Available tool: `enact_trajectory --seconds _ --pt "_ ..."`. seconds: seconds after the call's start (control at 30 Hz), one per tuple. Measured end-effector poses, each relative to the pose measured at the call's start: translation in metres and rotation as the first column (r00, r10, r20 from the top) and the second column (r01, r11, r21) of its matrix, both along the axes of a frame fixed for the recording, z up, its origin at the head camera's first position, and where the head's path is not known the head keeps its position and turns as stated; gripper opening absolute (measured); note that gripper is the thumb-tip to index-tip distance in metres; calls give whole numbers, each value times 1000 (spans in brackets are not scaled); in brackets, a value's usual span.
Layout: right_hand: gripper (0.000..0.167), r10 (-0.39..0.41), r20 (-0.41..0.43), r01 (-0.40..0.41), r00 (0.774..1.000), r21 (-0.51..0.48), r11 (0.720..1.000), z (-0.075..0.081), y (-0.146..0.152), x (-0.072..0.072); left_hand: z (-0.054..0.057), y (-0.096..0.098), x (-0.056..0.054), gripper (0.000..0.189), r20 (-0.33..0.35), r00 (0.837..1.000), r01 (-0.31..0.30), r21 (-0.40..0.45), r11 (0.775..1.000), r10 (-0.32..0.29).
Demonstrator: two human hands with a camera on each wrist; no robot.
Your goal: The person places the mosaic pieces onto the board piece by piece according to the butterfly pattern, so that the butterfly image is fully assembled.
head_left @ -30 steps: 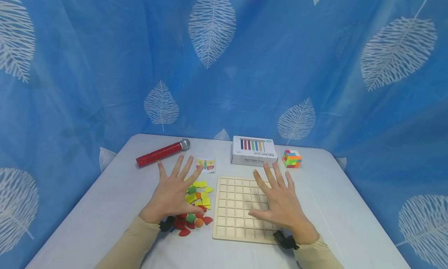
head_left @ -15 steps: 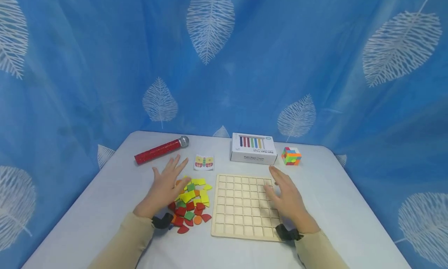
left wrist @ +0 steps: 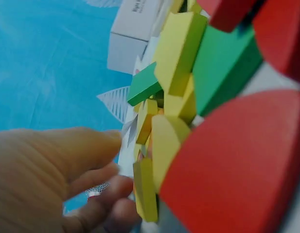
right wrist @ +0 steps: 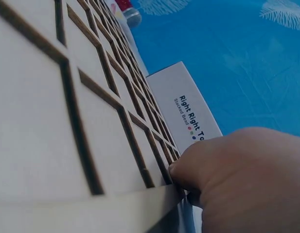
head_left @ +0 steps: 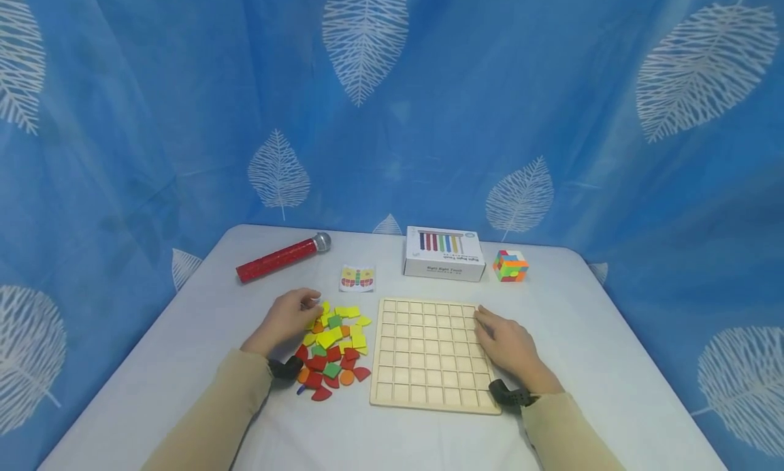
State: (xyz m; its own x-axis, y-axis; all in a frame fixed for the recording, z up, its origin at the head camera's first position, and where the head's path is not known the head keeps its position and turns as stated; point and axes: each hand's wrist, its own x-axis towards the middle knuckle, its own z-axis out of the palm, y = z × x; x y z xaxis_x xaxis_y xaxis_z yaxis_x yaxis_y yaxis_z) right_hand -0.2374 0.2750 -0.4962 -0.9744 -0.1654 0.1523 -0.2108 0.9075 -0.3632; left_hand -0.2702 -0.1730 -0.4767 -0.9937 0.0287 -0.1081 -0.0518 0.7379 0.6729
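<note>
My left hand (head_left: 288, 318) is at the left edge of a pile of flat wooden blocks. Its bent fingertips lie right beside a yellow block (left wrist: 146, 189), while the thumb stands apart from them. Around it are more yellow blocks, green blocks (head_left: 332, 370) and red quarter-round blocks (left wrist: 242, 165). A square wooden grid board (head_left: 422, 362) lies to the right of the pile. At its right edge, my right hand (head_left: 511, 348) holds the rim, thumb on top and the other fingers mostly hidden below.
Behind the pile lies a small butterfly pattern card (head_left: 357, 279). A red toy microphone (head_left: 282, 258) is at the back left. Along the back right stand a white box (head_left: 444, 256) and a colourful puzzle cube (head_left: 511, 266). Blue leaf-print cloth (head_left: 392, 117) hangs around the table.
Both hands, spread wide over the table earlier, have come down. The left fingers have bent in at the pile's left edge; the right hand has moved onto the board's right edge.
</note>
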Motion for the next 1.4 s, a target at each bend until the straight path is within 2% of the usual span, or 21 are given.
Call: enact_trajectory --seconds 0.1,0.27,0.43,0.53,0.67,0.87,0.93,1.13,1.4 --pt "45 -7 0 7 1000 4 1000 1 0 0 1 4 -6 51 12 1000 21 -36 999 -20" --pt "45 -16 16 16 1000 -4 1000 2 -1 1 7 9 -16 43 50 999 24 -62 998 -21" --pt "46 -19 34 19 999 -20 1000 3 -2 2 12 11 -20 35 105 994 32 -56 998 -26" --pt "45 -26 28 27 999 -21 999 1 -2 2 13 12 -21 34 110 993 40 -34 999 -36" --pt "44 -21 18 21 1000 -18 1000 0 -2 2 13 14 -20 33 78 996 43 9 999 -43" --pt "44 -14 19 15 1000 -10 1000 2 -3 2 18 28 -19 24 -24 998 58 80 995 -56" --pt "44 -17 21 17 1000 -7 1000 3 -2 3 21 37 -17 21 -55 997 60 106 993 -55" --pt "43 -13 30 13 999 0 1000 3 -1 3 27 73 -6 21 -91 993 83 163 983 -69" --pt "44 -20 45 20 999 -14 1000 3 -2 3 18 108 -7 12 -110 991 96 173 980 -77"
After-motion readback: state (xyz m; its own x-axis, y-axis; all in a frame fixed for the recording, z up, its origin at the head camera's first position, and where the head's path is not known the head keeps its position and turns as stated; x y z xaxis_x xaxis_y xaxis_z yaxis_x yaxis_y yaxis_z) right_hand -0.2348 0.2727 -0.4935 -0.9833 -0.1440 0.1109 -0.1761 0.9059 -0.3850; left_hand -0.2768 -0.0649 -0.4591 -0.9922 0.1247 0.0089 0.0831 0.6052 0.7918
